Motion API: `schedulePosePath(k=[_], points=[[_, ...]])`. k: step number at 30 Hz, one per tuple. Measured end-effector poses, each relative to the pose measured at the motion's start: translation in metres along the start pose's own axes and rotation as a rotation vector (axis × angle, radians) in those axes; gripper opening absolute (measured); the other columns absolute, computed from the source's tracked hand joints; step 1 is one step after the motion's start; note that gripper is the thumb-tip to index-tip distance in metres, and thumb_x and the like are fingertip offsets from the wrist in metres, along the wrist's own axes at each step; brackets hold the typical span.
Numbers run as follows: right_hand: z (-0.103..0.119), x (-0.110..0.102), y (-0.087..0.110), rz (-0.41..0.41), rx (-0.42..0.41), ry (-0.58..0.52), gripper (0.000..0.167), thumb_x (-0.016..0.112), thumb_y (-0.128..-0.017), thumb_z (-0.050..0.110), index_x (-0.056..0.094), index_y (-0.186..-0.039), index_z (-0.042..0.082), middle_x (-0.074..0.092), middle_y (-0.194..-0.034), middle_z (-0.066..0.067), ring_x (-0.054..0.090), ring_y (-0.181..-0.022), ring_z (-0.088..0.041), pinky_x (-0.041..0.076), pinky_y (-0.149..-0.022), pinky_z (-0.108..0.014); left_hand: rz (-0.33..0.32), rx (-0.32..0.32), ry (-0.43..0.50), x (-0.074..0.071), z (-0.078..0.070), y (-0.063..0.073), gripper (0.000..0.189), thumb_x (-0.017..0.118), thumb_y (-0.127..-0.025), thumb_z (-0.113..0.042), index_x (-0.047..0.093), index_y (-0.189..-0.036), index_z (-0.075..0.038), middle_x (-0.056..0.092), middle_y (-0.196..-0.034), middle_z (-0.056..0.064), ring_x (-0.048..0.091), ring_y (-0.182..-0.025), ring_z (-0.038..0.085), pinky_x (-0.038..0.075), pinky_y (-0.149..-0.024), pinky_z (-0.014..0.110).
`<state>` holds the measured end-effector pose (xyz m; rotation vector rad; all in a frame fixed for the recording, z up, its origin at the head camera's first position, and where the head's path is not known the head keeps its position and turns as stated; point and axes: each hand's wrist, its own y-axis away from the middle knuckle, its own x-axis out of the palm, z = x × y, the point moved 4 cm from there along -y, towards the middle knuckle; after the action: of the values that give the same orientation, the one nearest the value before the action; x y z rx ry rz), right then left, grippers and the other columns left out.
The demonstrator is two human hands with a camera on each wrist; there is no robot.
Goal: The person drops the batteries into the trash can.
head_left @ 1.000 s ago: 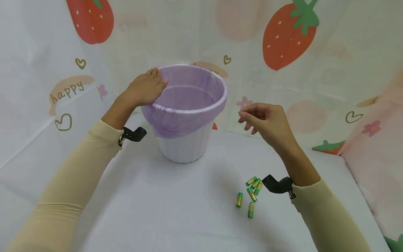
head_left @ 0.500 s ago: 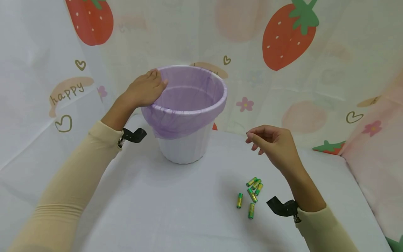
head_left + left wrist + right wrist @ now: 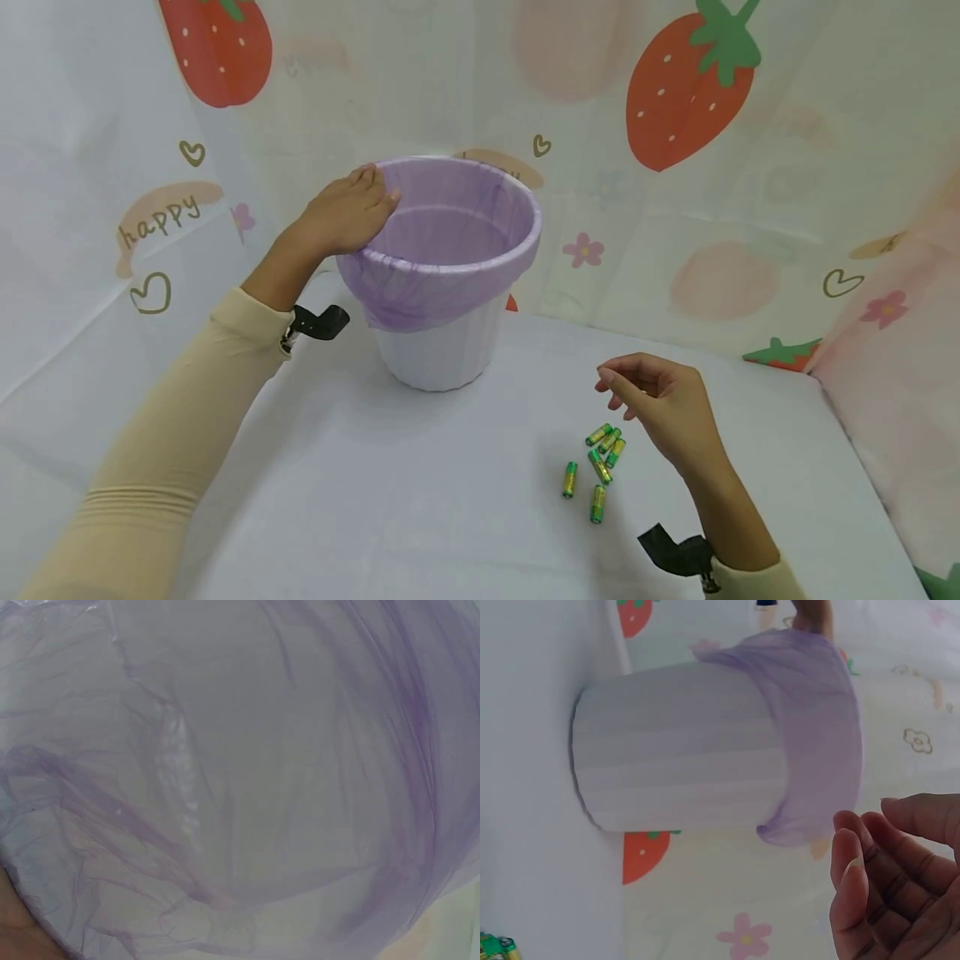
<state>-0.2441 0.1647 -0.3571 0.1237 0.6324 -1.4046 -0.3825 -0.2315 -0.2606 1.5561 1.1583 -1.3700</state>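
Observation:
A white trash bin [image 3: 438,358] lined with a purple plastic bag [image 3: 420,300] stands toward the back of the table. My left hand [image 3: 348,212] holds its left rim over the folded bag, thumb on the inner side. The bag [image 3: 247,765] fills most of the left wrist view. My right hand [image 3: 660,404] hovers above the table, fingers loosely bent, thumb near the index fingertip and nothing between them. Several green-and-yellow batteries [image 3: 598,467] lie just below and left of it. In the right wrist view the right hand [image 3: 900,877] shows a gap between thumb and fingers.
A white cloth covers the table [image 3: 390,500]. Behind it hangs a backdrop [image 3: 450,75] printed with strawberries, hearts and flowers, close behind the bin. A pinkish side panel [image 3: 892,400] borders the table on the right.
My right hand has come down and slightly right, from beside the bin's rim to just above the batteries. The left hand, bin and batteries have stayed in place.

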Motion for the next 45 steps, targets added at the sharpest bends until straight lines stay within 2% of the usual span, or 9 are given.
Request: schedulePosePath(k=[10, 17, 23, 25, 31, 36, 45], points=[[-0.025, 0.009, 0.028, -0.021, 0.093, -0.022, 0.021, 0.072, -0.097, 0.028, 0.076, -0.100, 0.008, 0.075, -0.085, -0.005, 0.068, -0.069, -0.019, 0.058, -0.058, -0.030, -0.005, 0.006, -0.012, 0.001, 0.000, -0.001, 0.071, 0.008, -0.110, -0.038, 0.005, -0.153, 0.019, 0.002, -0.162, 0.035, -0.001, -0.154, 0.043, 0.003, -0.125, 0.051], [-0.046, 0.018, 0.049, -0.005, 0.190, -0.089, 0.021, 0.074, -0.095, 0.025, 0.075, -0.100, 0.005, 0.075, -0.087, -0.010, 0.069, -0.068, -0.022, 0.058, -0.058, -0.031, -0.001, 0.009, -0.023, -0.001, -0.001, -0.001, 0.071, 0.007, -0.110, -0.038, 0.005, -0.153, 0.019, 0.002, -0.162, 0.036, -0.001, -0.154, 0.044, 0.003, -0.125, 0.051], [-0.068, 0.025, 0.063, -0.003, 0.286, -0.092, 0.024, 0.075, -0.094, 0.024, 0.075, -0.102, 0.001, 0.074, -0.086, -0.011, 0.069, -0.069, -0.026, 0.058, -0.058, -0.031, -0.016, 0.018, -0.031, 0.000, -0.002, -0.001, 0.069, 0.010, -0.110, -0.035, 0.008, -0.152, 0.021, 0.005, -0.162, 0.037, 0.002, -0.153, 0.045, 0.004, -0.125, 0.052], [-0.076, 0.027, 0.067, -0.001, 0.319, -0.086, 0.024, 0.075, -0.094, 0.023, 0.075, -0.102, 0.000, 0.074, -0.085, -0.012, 0.068, -0.068, -0.028, 0.057, -0.057, -0.030, -0.016, 0.018, -0.029, 0.001, -0.001, -0.001, 0.069, 0.010, -0.110, -0.034, 0.008, -0.152, 0.021, 0.006, -0.162, 0.037, 0.002, -0.153, 0.045, 0.005, -0.125, 0.052], [-0.095, 0.033, 0.074, 0.008, 0.420, -0.038, 0.019, 0.074, -0.094, 0.018, 0.074, -0.098, -0.001, 0.073, -0.079, -0.009, 0.067, -0.065, -0.024, 0.056, -0.055, -0.029, -0.025, 0.025, -0.030, 0.000, -0.001, -0.002, 0.068, 0.012, -0.111, -0.033, 0.009, -0.151, 0.021, 0.006, -0.161, 0.037, 0.003, -0.153, 0.046, 0.005, -0.125, 0.052], [-0.106, 0.036, 0.077, 0.032, 0.473, 0.002, 0.017, 0.075, -0.093, 0.018, 0.075, -0.095, 0.001, 0.073, -0.077, -0.009, 0.066, -0.063, -0.023, 0.055, -0.055, -0.029, -0.026, 0.021, -0.022, 0.000, -0.002, 0.000, 0.068, 0.012, -0.111, -0.034, 0.008, -0.152, 0.021, 0.005, -0.162, 0.037, 0.003, -0.153, 0.045, 0.005, -0.125, 0.052], [-0.121, 0.043, 0.080, 0.056, 0.497, 0.104, 0.016, 0.077, -0.091, 0.019, 0.073, -0.085, 0.005, 0.069, -0.069, -0.004, 0.060, -0.057, -0.019, 0.049, -0.048, -0.026, -0.019, 0.020, -0.032, 0.000, -0.003, 0.000, 0.069, 0.011, -0.110, -0.034, 0.008, -0.151, 0.021, 0.005, -0.162, 0.037, 0.002, -0.153, 0.045, 0.004, -0.125, 0.051]])
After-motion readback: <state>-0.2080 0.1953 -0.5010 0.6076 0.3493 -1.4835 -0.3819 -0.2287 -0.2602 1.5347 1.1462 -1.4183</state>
